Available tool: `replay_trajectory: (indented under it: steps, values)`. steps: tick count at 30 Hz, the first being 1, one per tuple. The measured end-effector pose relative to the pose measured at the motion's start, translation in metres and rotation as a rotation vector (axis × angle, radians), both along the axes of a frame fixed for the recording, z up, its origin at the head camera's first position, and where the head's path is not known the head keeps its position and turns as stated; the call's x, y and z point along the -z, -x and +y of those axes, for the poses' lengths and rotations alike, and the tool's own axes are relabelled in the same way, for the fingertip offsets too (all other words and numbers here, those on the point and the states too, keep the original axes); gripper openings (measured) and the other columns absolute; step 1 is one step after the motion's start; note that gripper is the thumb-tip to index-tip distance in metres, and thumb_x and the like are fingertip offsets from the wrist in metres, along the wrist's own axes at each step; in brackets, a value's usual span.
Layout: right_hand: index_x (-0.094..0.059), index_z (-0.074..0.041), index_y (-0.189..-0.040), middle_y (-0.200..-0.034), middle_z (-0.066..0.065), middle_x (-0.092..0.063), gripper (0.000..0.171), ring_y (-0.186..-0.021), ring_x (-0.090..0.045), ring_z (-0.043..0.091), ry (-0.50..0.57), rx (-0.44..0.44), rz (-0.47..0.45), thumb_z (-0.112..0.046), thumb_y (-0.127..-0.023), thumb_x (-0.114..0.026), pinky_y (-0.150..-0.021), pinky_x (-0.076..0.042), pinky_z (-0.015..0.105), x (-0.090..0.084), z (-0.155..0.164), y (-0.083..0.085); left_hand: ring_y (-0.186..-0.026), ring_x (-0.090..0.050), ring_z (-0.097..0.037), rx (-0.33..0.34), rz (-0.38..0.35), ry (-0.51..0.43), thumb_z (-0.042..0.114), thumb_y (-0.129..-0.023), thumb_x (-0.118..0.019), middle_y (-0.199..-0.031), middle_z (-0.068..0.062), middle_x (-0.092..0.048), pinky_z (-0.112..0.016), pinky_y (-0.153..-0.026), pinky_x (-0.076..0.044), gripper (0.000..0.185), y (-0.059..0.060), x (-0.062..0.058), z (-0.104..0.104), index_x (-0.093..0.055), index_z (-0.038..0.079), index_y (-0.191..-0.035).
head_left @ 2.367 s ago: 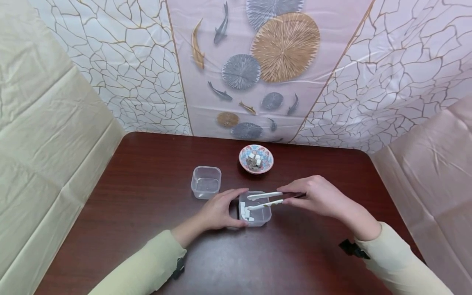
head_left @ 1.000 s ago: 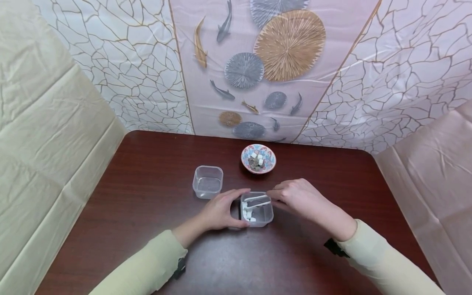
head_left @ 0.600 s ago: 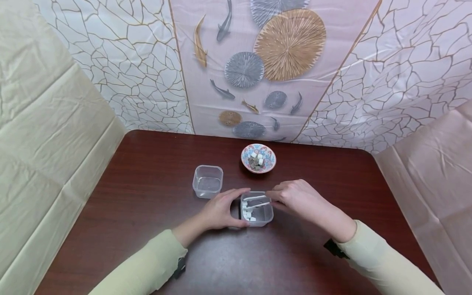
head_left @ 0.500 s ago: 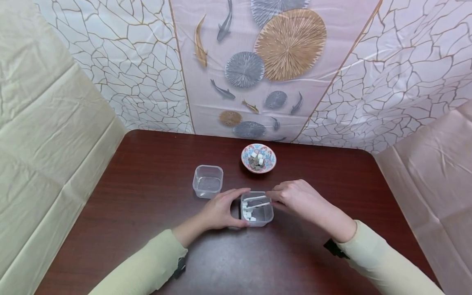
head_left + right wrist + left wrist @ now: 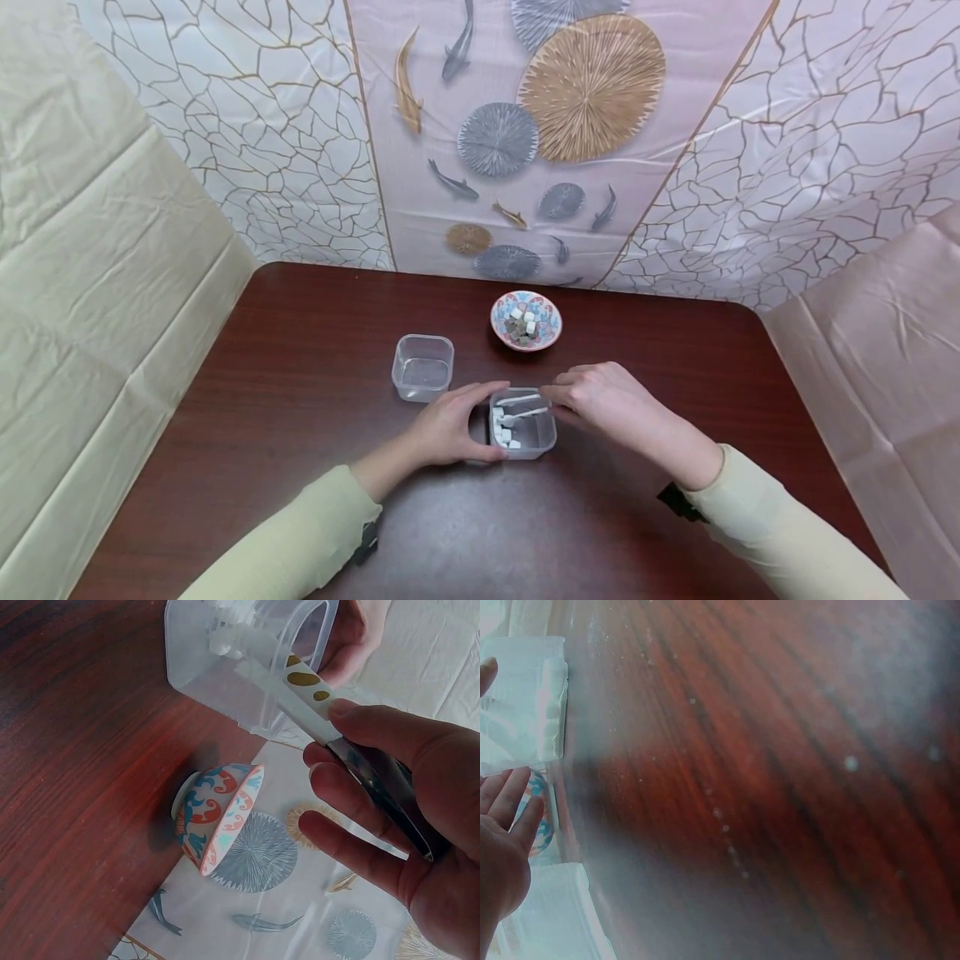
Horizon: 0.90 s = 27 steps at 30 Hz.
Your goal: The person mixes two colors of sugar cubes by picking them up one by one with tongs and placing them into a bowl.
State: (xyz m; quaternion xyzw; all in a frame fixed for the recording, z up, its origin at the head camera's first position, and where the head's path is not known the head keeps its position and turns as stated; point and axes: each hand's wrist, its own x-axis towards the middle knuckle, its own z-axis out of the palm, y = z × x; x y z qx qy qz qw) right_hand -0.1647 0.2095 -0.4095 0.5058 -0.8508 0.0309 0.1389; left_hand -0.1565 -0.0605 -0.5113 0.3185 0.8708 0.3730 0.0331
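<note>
My left hand holds a clear plastic container, thumb on the near side and fingers on the far side. Several white cubes lie along its left wall. In my right hand is a pair of tongs with white arms, gold spots and a shiny dark handle. Thumb and fingers pinch the tongs in the right wrist view, and their tips reach down inside the container among the cubes. The two arms stand apart in the head view. Whether a cube is between the tips, I cannot tell.
Behind the held container sits a patterned bowl with white cubes and brown-grey pieces in it. A second clear container, with nothing in it, stands to the left. All rest on a dark wooden table, with patterned cloth behind.
My right hand has moved left and the tongs have gone from over the container down into it, their arms closer together. The left hand keeps its hold on the container.
</note>
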Motion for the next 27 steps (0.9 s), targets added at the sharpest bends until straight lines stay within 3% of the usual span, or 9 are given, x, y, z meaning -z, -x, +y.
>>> replay_trajectory:
  steps: [12,27]
  values:
    - [-0.069,-0.019,-0.080,-0.074,-0.007,-0.068,0.023,-0.065,-0.067,0.014,-0.061,0.034,-0.070,-0.007,-0.081,-0.089,-0.053,-0.053,0.034,-0.008,-0.001,0.000,-0.134,-0.063,-0.023,0.002,0.016,-0.006,0.041,-0.076,-0.095,-0.149,-0.005,-0.064,-0.043,-0.111,-0.052,0.095,0.001,0.002,0.000,-0.053,0.014,-0.157]
    - [-0.069,-0.018,-0.080,-0.069,-0.005,-0.063,0.021,-0.062,-0.065,0.016,-0.089,0.036,-0.003,-0.009,-0.079,-0.088,-0.051,-0.050,0.033,-0.017,-0.006,-0.006,-0.135,-0.062,-0.023,0.003,0.002,-0.012,0.041,-0.076,-0.095,-0.150,-0.004,-0.063,-0.043,-0.112,-0.052,0.095,0.001,0.003,0.000,-0.054,0.015,-0.157]
